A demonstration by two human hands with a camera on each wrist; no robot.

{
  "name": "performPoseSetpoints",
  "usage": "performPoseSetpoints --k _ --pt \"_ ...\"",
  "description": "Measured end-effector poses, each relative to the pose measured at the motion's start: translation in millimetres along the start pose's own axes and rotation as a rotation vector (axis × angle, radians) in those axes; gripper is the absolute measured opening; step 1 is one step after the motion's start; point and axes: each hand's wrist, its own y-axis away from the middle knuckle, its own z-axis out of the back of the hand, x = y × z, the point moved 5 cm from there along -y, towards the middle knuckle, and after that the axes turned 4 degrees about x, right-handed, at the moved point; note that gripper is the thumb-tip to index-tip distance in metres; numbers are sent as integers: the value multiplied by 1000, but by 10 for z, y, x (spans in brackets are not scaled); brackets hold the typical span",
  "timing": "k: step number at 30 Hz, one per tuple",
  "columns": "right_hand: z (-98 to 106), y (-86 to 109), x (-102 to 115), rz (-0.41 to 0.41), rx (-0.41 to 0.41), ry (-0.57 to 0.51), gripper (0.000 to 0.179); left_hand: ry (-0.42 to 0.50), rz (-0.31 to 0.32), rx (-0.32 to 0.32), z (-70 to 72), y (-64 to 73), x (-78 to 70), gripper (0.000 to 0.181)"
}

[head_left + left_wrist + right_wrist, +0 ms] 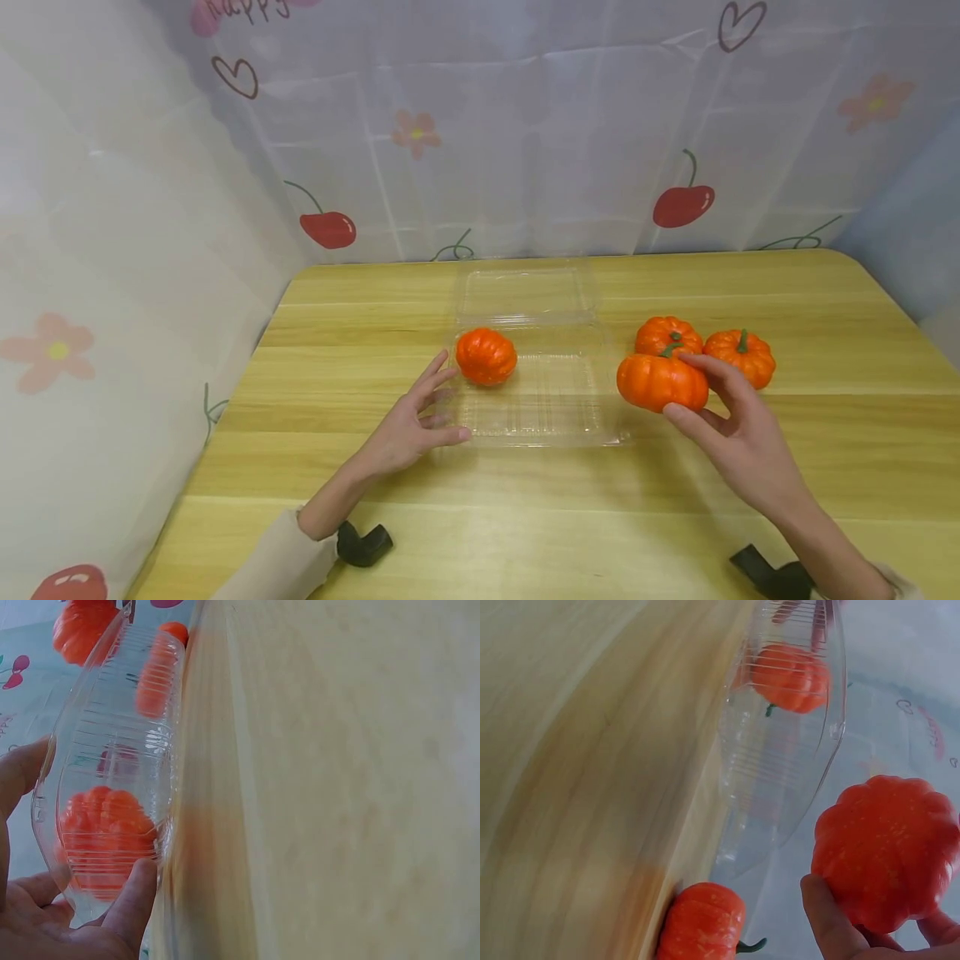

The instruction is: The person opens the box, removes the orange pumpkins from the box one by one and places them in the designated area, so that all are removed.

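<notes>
My right hand (746,433) holds a small orange pumpkin (660,382) up between thumb and fingers, to the right of a clear plastic clamshell box (551,429). In the right wrist view the held pumpkin (889,847) appears higher than the box's rim. Inside the box, at its left side, lies another pumpkin (486,357). My left hand (408,425) is at the box's left wall with its fingers spread. Seen in the left wrist view, its fingertips (139,889) touch the clear plastic. The box's lid (525,293) is laid back toward the far edge.
Two more pumpkins stand on the table at the right, one (667,333) partly behind the held one and another (741,358) beside it. All this is on a wooden table (525,517). A printed cloth (525,150) hangs behind it.
</notes>
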Motion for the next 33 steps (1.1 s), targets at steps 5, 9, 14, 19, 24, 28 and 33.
performPoseSetpoints --k 5,9,14,19,24,28,33 --pt "46 26 -59 -6 -25 31 45 -1 0 2 -1 -1 -1 88" --pt "59 43 -104 -27 -27 61 46 -1 1 -1 0 -4 -2 88" --pt "79 53 -164 -38 -23 90 48 -1 3 -4 0 3 -6 88" --pt "102 51 -251 -91 3 178 54 1 -1 -5 3 3 2 87" --pt "128 35 -363 -133 16 235 60 4 -1 -3 4 7 5 87" --pt "142 14 -439 -151 11 239 63 4 1 -4 5 5 6 88" --pt "164 -9 -519 -186 17 241 66 7 3 -2 2 4 0 89"
